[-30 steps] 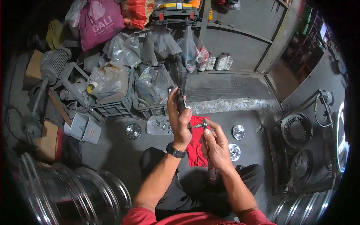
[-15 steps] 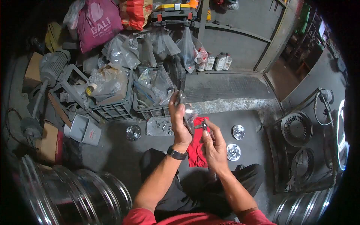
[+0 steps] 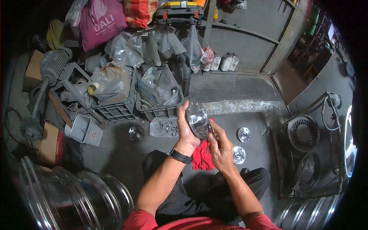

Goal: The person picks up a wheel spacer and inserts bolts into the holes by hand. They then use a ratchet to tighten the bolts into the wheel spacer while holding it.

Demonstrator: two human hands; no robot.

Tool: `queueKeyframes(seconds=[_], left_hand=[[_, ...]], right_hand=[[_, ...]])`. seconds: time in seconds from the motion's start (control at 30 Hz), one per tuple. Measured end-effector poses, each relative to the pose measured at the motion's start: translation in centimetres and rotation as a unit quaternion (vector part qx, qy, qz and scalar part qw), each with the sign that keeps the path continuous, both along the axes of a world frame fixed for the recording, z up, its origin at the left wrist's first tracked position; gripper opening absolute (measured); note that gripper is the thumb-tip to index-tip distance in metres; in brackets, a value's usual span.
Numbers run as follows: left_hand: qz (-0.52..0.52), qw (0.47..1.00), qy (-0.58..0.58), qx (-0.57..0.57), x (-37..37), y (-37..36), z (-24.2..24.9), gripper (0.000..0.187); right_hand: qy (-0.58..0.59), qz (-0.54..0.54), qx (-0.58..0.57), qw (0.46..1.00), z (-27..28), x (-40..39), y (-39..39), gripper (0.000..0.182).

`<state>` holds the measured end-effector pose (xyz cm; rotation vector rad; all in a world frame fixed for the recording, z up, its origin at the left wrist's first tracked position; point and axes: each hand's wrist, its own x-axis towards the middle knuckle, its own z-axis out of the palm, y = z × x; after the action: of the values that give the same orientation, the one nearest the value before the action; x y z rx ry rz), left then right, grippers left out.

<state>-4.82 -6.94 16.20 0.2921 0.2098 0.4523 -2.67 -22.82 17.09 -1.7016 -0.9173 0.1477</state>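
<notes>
Though central, tool (image 3: 209, 130) mostly hidden.

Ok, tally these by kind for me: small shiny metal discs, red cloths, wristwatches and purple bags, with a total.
Small shiny metal discs: 4 (one in the left hand, three on the floor)
Red cloth: 1
Wristwatch: 1
Purple bag: 1
Total: 7

I see silver on the held disc (image 3: 197, 118), red on the cloth (image 3: 203, 159), black on the watch (image 3: 181, 156), grey on the floor (image 3: 117, 151), pale lettering (image 3: 105, 26) on the purple bag (image 3: 100, 37).
</notes>
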Motion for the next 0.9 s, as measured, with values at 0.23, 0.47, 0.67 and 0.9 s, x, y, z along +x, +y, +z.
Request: queueKeyframes(seconds=[0.23,0.47,0.67,0.9], left_hand=[[0.084,0.996,0.037,0.01,-0.5,-0.6,0.9,0.049],[0.16,0.985,0.047,0.046,0.2,-0.7,0.2,0.045],[0.213,0.971,0.077,0.071,0.1,-1.1,0.1,0.045],[0.234,0.95,0.072,0.194,-0.9,-1.4,1.4,0.063]], right_hand=[[0.021,0.008,-0.001,1.0,1.1,-0.5,0.3,0.042],[-0.01,-0.023,0.012,1.0,0.8,-0.7,0.7,0.038],[0.108,-0.024,-0.027,0.994,0.9,-0.9,0.3,0.04],[0.137,-0.024,-0.006,0.99,1.1,-1.2,0.3,0.039]])
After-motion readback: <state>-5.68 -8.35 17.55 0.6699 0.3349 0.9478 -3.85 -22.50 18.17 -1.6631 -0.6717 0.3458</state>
